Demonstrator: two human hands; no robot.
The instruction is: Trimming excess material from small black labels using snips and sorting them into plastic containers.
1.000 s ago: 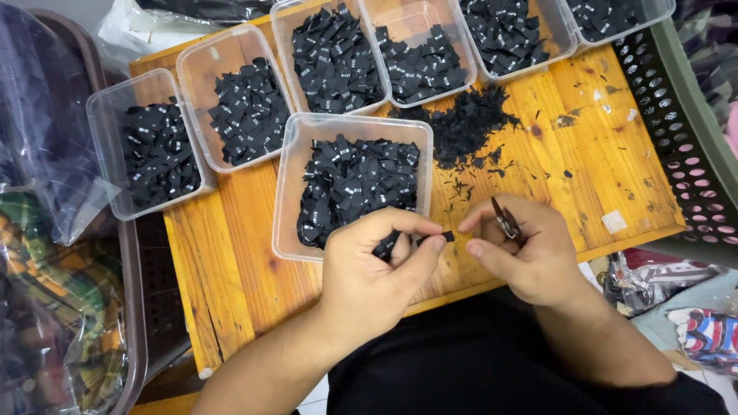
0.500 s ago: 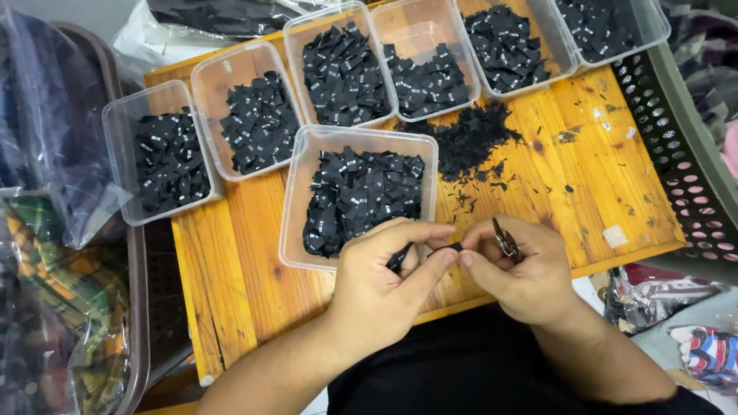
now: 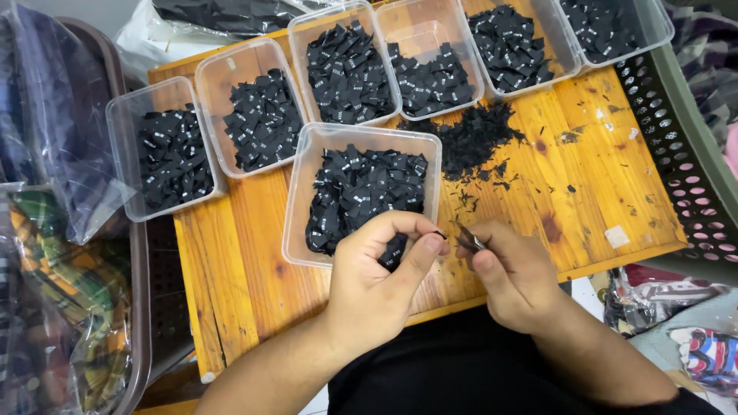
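While six clear plastic tubs of small black fabric labels crowd the upper half of the frame, I work at the lower centre of an orange wooden board [image 3: 254, 269], my left hand [image 3: 377, 284] pinching a small black label [image 3: 396, 257] between thumb and curled fingers, just over the near edge of the closest tub [image 3: 296, 200]. My right hand [image 3: 515, 277] is closed around a small pair of metal snips [image 3: 469, 238], whose tips almost meet the left thumb. A heap of black offcuts [image 3: 473, 138] lies on the board right of that tub, with stray threads scattered below it. A brown crate [image 3: 142, 269] with bagged cloth fills the left edge, and a perforated green basket [image 3: 692, 154] lines the right. Compared with half a second earlier, my hands sit closer together and the snips' tips have closed in on the label. The snips' long axis runs diagonally, tips pointing to the upper left of the frame; the label itself is mostly hidden in my fingers, so its direction cannot be told.
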